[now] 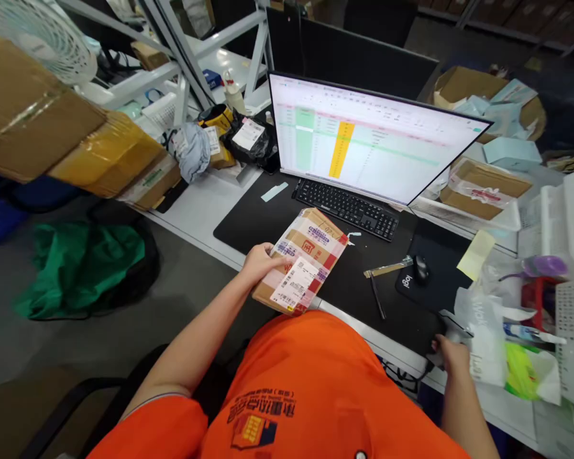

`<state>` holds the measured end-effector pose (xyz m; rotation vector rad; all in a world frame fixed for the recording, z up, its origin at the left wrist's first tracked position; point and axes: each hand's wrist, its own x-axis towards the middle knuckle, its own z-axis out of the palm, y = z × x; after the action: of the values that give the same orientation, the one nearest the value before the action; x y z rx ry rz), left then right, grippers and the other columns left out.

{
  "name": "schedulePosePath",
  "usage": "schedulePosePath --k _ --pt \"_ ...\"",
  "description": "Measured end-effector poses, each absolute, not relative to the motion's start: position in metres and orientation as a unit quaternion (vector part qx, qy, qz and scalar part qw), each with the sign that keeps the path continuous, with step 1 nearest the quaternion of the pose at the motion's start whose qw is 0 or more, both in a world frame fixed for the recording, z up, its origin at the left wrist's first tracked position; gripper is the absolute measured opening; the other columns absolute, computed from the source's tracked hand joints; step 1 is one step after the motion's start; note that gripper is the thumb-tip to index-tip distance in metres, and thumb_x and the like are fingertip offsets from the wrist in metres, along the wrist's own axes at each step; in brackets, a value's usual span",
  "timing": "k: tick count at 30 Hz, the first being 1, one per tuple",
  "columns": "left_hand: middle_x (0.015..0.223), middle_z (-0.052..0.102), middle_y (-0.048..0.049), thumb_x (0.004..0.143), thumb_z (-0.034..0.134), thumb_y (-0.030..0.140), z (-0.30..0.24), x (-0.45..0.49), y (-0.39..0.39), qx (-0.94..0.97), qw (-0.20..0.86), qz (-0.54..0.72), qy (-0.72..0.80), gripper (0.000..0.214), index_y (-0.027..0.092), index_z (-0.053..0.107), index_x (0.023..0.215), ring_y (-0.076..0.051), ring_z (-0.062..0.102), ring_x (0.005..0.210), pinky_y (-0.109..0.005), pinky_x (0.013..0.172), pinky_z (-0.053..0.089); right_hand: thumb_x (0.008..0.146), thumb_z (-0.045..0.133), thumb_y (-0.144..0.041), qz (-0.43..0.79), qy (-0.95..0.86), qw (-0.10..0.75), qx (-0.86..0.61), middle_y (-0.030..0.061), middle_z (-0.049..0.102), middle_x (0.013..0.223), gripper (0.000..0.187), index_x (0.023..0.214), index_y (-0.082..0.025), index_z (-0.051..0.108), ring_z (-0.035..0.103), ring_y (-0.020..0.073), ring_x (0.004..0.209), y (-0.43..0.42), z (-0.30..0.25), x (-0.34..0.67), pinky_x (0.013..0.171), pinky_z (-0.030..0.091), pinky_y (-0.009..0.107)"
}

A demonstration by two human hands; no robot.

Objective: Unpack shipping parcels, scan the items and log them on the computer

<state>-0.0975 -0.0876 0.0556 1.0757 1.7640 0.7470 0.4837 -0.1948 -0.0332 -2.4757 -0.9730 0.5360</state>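
One wide monitor [373, 140], lit with a spreadsheet, is set at the back of a white desk [196, 210]. A black desk mat [258, 223] is spread in front of it and reaches to the near edge of the desk. A black keyboard [347, 209] is laid on the mat just under the screen.

A taped cardboard parcel [310, 245] is found on the mat between the keyboard and the person's orange shirt, lying flat and turned at an angle, with its near corner at the desk edge. A white shipping label [294, 287] with barcodes is stuck on its near end.

A dark mouse pad [440, 268] is placed to the right of the parcel, well apart from it. The left hand [261, 261] is laid on the parcel's left edge, the fingers closed over the top face and grasping it. The right hand [452, 357] is held at the desk's near edge, beside crumpled plastic bags [483, 338]; its fingers are curled, but whether anything is gripped cannot be told.

A yellow sticky note [476, 255] is seen just right of the mouse pad. A box cutter [387, 268] is laid between parcel and mouse pad, and a black mouse [421, 269] is set on the pad. A thin pen [377, 296] is left just below the cutter.
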Motion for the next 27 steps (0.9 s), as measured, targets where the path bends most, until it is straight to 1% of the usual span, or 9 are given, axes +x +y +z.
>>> schedulePosePath --k 3,6,8,10,12,15,19,23,27 --pt "0.073 0.07 -0.0021 0.044 0.093 0.055 0.052 -0.097 -0.091 0.399 0.458 0.326 0.725 0.056 0.018 0.067 0.076 -0.02 0.064 0.066 -0.028 0.059 0.047 0.064 0.065 -0.056 0.312 -0.335 0.243 -0.855 0.0038 0.056 0.057 0.041 0.085 -0.021 0.062 0.056 0.024 0.051 -0.178 -0.006 0.466 0.05 0.053 0.043" --pt "0.071 0.07 -0.0025 0.042 0.093 0.051 0.051 -0.096 -0.095 0.358 0.445 0.356 0.74 0.054 0.018 0.066 0.075 -0.02 0.065 0.066 -0.028 0.058 0.047 0.064 0.077 -0.057 0.46 -0.376 0.277 -0.755 -0.0006 0.059 0.062 0.055 0.101 -0.018 0.066 0.054 0.0174 0.051 -0.171 0.037 0.403 0.049 0.05 0.034" --pt "0.071 0.07 -0.0034 0.045 0.092 0.053 0.051 -0.094 -0.097 0.326 0.442 0.385 0.742 0.055 0.017 0.065 0.076 -0.021 0.066 0.066 -0.028 0.058 0.048 0.069 0.077 -0.058 0.543 -0.455 0.215 -0.672 0.0003 0.06 0.06 0.051 0.098 -0.016 0.069 0.055 0.0176 0.052 -0.169 0.071 0.344 0.051 0.051 0.033" --pt "0.071 0.07 -0.0041 0.048 0.089 0.057 0.051 -0.091 -0.099 0.301 0.435 0.41 0.743 0.055 0.017 0.064 0.077 -0.02 0.066 0.065 -0.028 0.058 0.048 0.076 0.076 -0.053 0.58 -0.544 0.176 -0.58 0.0045 0.068 0.072 0.044 0.1 -0.016 0.072 0.065 0.0219 0.069 -0.168 0.1 0.288 0.066 0.057 0.034" --pt "0.074 0.071 -0.0042 0.052 0.087 0.06 0.053 -0.089 -0.103 0.294 0.406 0.421 0.756 0.056 0.017 0.063 0.079 -0.02 0.066 0.066 -0.028 0.059 0.047 0.081 0.072 -0.045 0.583 -0.61 0.15 -0.515 0.0083 0.076 0.098 0.039 0.107 -0.017 0.074 0.07 0.0261 0.093 -0.166 0.12 0.247 0.086 0.057 0.038" --pt "0.076 0.071 -0.0031 0.057 0.084 0.063 0.06 -0.085 -0.112 0.308 0.332 0.404 0.795 0.055 0.018 0.063 0.081 -0.02 0.065 0.068 -0.027 0.058 0.043 0.083 0.067 -0.04 0.575 -0.638 0.131 -0.496 0.0091 0.076 0.115 0.038 0.112 -0.016 0.073 0.069 0.0282 0.104 -0.161 0.13 0.223 0.096 0.054 0.04" --pt "0.08 0.072 -0.0024 0.066 0.078 0.066 0.073 -0.077 -0.123 0.313 0.26 0.396 0.823 0.051 0.02 0.063 0.081 -0.02 0.066 0.072 -0.028 0.06 0.04 0.081 0.066 -0.043 0.58 -0.627 0.124 -0.505 0.0077 0.076 0.093 0.038 0.105 -0.015 0.072 0.069 0.0244 0.088 -0.153 0.126 0.223 0.081 0.056 0.034" --pt "0.089 0.075 -0.0044 0.068 0.076 0.066 0.078 -0.072 -0.129 0.281 0.242 0.422 0.827 0.051 0.02 0.064 0.087 -0.022 0.068 0.078 -0.029 0.066 0.044 0.08 0.065 -0.049 0.6 -0.601 0.1 -0.519 -0.0005 0.061 0.06 0.032 0.089 -0.018 0.065 0.057 0.0164 0.057 -0.15 0.125 0.223 0.056 0.047 0.027" --pt "0.089 0.075 -0.0051 0.069 0.076 0.067 0.08 -0.073 -0.128 0.294 0.236 0.418 0.827 0.052 0.02 0.064 0.088 -0.024 0.069 0.08 -0.029 0.066 0.043 0.078 0.069 -0.057 0.643 -0.546 0.109 -0.526 -0.0042 0.055 0.055 0.042 0.093 -0.019 0.061 0.049 0.0131 0.047 -0.151 0.118 0.226 0.049 0.041 0.026"
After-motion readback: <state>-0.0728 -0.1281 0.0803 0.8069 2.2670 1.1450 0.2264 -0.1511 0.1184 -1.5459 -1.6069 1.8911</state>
